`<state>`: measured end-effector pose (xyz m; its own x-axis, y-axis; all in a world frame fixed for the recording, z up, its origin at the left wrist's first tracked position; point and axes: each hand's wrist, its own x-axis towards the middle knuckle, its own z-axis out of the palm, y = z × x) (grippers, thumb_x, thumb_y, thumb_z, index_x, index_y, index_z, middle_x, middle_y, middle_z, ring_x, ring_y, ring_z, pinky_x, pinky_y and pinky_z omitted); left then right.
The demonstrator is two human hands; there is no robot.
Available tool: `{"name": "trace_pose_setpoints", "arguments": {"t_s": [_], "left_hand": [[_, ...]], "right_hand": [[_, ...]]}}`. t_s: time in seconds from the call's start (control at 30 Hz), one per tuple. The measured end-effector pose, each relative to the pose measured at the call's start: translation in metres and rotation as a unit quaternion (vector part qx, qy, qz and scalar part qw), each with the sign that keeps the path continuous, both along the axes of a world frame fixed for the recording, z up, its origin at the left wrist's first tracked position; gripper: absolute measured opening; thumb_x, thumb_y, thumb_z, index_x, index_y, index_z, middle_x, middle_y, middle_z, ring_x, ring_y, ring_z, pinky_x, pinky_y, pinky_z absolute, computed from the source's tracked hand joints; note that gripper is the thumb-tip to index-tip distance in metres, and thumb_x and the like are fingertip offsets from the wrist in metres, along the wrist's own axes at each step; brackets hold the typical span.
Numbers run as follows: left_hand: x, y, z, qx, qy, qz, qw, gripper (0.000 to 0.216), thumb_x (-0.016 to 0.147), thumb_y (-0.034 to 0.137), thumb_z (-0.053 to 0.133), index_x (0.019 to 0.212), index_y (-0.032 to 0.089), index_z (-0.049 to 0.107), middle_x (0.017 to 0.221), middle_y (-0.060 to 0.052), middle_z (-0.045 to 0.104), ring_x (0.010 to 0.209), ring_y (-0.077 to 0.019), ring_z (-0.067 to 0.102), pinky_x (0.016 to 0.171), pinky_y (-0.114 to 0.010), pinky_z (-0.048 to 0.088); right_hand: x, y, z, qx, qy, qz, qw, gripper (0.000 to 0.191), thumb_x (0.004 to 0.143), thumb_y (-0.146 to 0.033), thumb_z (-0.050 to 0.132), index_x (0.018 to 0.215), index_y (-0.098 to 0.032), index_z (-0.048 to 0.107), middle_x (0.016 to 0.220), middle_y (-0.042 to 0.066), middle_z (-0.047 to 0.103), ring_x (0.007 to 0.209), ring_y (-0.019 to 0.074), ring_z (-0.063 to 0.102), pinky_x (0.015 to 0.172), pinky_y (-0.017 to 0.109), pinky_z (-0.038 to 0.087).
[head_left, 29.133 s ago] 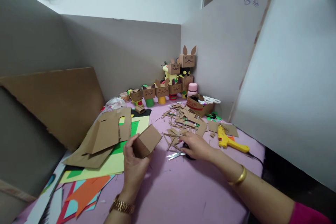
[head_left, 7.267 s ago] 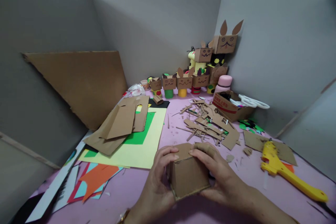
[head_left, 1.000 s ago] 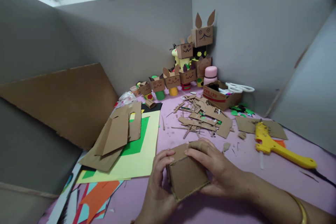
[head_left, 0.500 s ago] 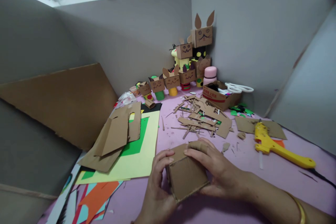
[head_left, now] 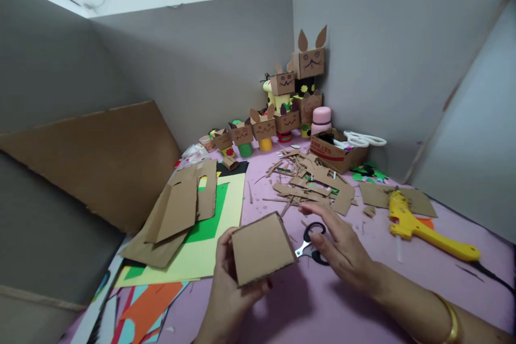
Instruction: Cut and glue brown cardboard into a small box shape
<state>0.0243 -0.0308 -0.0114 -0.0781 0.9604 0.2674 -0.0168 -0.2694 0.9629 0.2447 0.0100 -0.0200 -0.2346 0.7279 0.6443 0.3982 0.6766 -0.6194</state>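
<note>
A small plain cardboard box (head_left: 264, 250) is gripped from its left side and underneath by my left hand (head_left: 234, 285). One flat square face of it points up toward me. To its right, my right hand (head_left: 342, 244) is off the box, thumb and fingers apart, holding nothing. Black-handled scissors (head_left: 316, 228) lie on the pink tabletop beside my right hand, partly hidden by it, their blades reaching toward the box. Beyond the hands is a heap of cardboard scraps (head_left: 314, 172).
A yellow hot glue gun (head_left: 433, 239) rests at right, its tip by a cardboard piece (head_left: 417, 201). Cardboard sheets (head_left: 177, 215) and coloured paper (head_left: 155, 306) lie left. Several box-headed animal figures (head_left: 264, 126) stand behind, near an open box with white scissors (head_left: 365, 138).
My right hand has let go of the box and moved right, fingers opening. The box has turned in my left hand and shifted slightly left. The black-handled scissors have come into sight.
</note>
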Motion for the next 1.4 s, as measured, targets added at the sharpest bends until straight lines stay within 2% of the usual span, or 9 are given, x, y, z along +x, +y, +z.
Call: {"name": "trace_pose_setpoints", "arguments": {"t_s": [0.13, 0.23, 0.43, 0.63, 0.83, 0.93, 1.2, 1.33, 1.4], "left_hand": [[-0.001, 0.000, 0.003, -0.069, -0.132, 0.012, 0.989, 0.088, 0.047, 0.036, 0.090, 0.123, 0.033, 0.046, 0.119, -0.001, 0.063, 0.105, -0.0223, 0.061, 0.081, -0.028, 0.054], [-0.003, 0.003, 0.003, -0.108, -0.235, 0.027, 0.965, 0.088, 0.047, 0.031, 0.090, 0.124, 0.034, 0.047, 0.108, 0.003, 0.069, 0.098, -0.0180, 0.065, 0.080, -0.025, 0.055], [-0.012, 0.007, 0.005, -0.117, -0.315, 0.058, 0.940, 0.041, 0.052, 0.025, 0.088, 0.088, 0.025, 0.068, 0.082, 0.004, 0.074, 0.092, -0.0190, 0.068, 0.072, -0.024, 0.057], [-0.014, 0.009, 0.007, -0.141, -0.393, 0.102, 0.903, 0.032, 0.051, 0.016, 0.086, 0.079, 0.021, 0.073, 0.080, 0.001, 0.077, 0.078, -0.0165, 0.070, 0.065, -0.021, 0.059], [-0.013, 0.010, 0.013, -0.182, -0.458, 0.143, 0.858, 0.021, 0.065, 0.003, 0.067, 0.077, 0.019, 0.072, 0.073, -0.001, 0.077, 0.065, -0.0155, 0.071, 0.061, -0.023, 0.060], [-0.015, 0.010, 0.014, -0.189, -0.475, 0.137, 0.849, 0.022, 0.070, 0.002, 0.062, 0.077, 0.020, 0.072, 0.071, -0.001, 0.078, 0.064, -0.0161, 0.072, 0.062, -0.025, 0.060], [-0.029, 0.009, 0.004, -0.153, -0.504, 0.023, 0.850, 0.021, 0.075, 0.007, 0.065, 0.083, 0.024, 0.075, 0.081, 0.000, 0.080, 0.072, -0.0175, 0.074, 0.069, -0.027, 0.061], [-0.031, 0.009, 0.000, -0.152, -0.505, -0.002, 0.850, 0.023, 0.072, 0.007, 0.069, 0.085, 0.025, 0.076, 0.086, 0.000, 0.080, 0.076, -0.0195, 0.074, 0.071, -0.030, 0.061], [-0.031, 0.010, -0.001, -0.154, -0.507, 0.000, 0.848, 0.024, 0.071, 0.007, 0.072, 0.086, 0.025, 0.076, 0.087, 0.000, 0.080, 0.075, -0.0197, 0.074, 0.070, -0.030, 0.061]], "right_hand": [[-0.004, 0.003, 0.002, -0.018, -0.097, 0.011, 0.995, 0.025, 0.096, -0.035, 0.043, 0.110, -0.019, 0.056, 0.105, 0.012, 0.066, 0.100, 0.0259, 0.060, 0.084, 0.041, 0.048], [-0.004, 0.005, 0.003, -0.036, -0.148, 0.014, 0.988, 0.019, 0.093, -0.027, 0.046, 0.098, -0.019, 0.061, 0.095, 0.010, 0.069, 0.091, 0.0243, 0.062, 0.081, 0.040, 0.048], [0.008, 0.010, 0.007, -0.081, -0.272, 0.017, 0.959, 0.007, 0.082, -0.017, 0.057, 0.079, -0.019, 0.064, 0.078, 0.008, 0.067, 0.074, 0.0248, 0.061, 0.066, 0.036, 0.046], [0.019, 0.012, 0.009, -0.098, -0.346, 0.047, 0.932, 0.017, 0.077, -0.010, 0.054, 0.089, -0.018, 0.063, 0.088, 0.010, 0.065, 0.081, 0.0247, 0.059, 0.069, 0.034, 0.045], [0.018, 0.010, 0.006, -0.112, -0.365, 0.072, 0.921, 0.043, 0.072, 0.001, 0.046, 0.106, -0.021, 0.061, 0.096, 0.009, 0.065, 0.090, 0.0242, 0.059, 0.077, 0.035, 0.044], [0.017, 0.008, 0.008, -0.119, -0.374, 0.091, 0.915, 0.039, 0.074, 0.000, 0.045, 0.100, -0.022, 0.064, 0.094, 0.008, 0.066, 0.089, 0.0244, 0.059, 0.077, 0.035, 0.043], [0.019, 0.016, 0.012, -0.177, -0.228, 0.033, 0.957, 0.042, 0.073, -0.007, 0.053, 0.112, -0.019, 0.062, 0.103, 0.009, 0.066, 0.095, 0.0242, 0.060, 0.082, 0.034, 0.044], [0.012, 0.019, 0.007, -0.227, -0.118, 0.039, 0.966, 0.023, 0.079, -0.023, 0.054, 0.099, -0.018, 0.064, 0.078, 0.003, 0.066, 0.069, 0.0190, 0.058, 0.063, 0.029, 0.045], [0.006, 0.017, 0.005, -0.255, -0.060, 0.068, 0.963, 0.023, 0.080, -0.030, 0.054, 0.097, -0.018, 0.064, 0.066, 0.000, 0.060, 0.061, 0.0173, 0.055, 0.057, 0.027, 0.043]]}}
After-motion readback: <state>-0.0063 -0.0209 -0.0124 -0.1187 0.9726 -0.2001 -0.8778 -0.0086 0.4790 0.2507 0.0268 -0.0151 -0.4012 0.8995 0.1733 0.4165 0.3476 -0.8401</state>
